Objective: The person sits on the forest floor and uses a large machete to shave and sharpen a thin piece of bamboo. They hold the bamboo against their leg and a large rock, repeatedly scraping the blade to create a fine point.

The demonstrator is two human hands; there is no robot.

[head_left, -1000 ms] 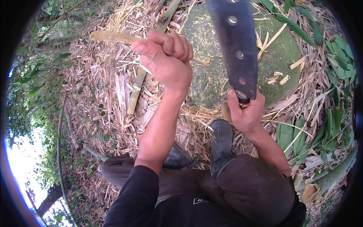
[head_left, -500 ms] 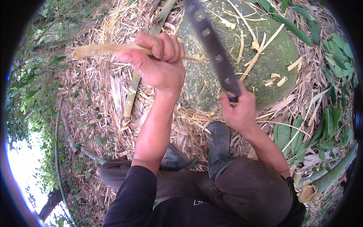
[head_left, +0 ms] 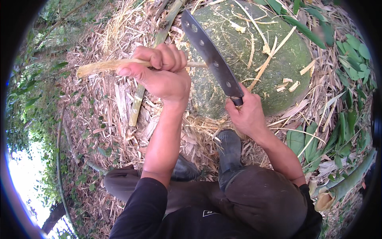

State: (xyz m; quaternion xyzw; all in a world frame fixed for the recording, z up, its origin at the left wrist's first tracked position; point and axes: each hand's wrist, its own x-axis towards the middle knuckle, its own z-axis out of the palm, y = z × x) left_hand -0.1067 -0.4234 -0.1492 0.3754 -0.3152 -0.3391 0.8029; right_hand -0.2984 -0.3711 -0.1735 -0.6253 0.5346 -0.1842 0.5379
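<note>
My left hand (head_left: 165,79) is closed in a fist around a pale yellow strip of wood or bamboo (head_left: 97,68). The strip's thick end sticks out to the left, and its thin end points right over a big mossy rock (head_left: 288,57). In my right hand (head_left: 250,115) is the dark handle of a large knife (head_left: 209,53) with a row of holes along its broad blade. The blade slants up and to the left across the rock. It meets the strip's thin end in the picture; whether the two touch I cannot tell.
Split strips (head_left: 268,59) and small chips lie on the rock. Dry shavings (head_left: 119,99) cover the ground around my rubber boots (head_left: 230,149). A green pole (head_left: 169,24) lies beyond my left hand. Green leaves (head_left: 352,51) and a cut stalk (head_left: 350,181) are at the right.
The knife has swung so that its tip now lies further left and lower, fully in view. My left hand and the strip have shifted slightly left and nearer to me.
</note>
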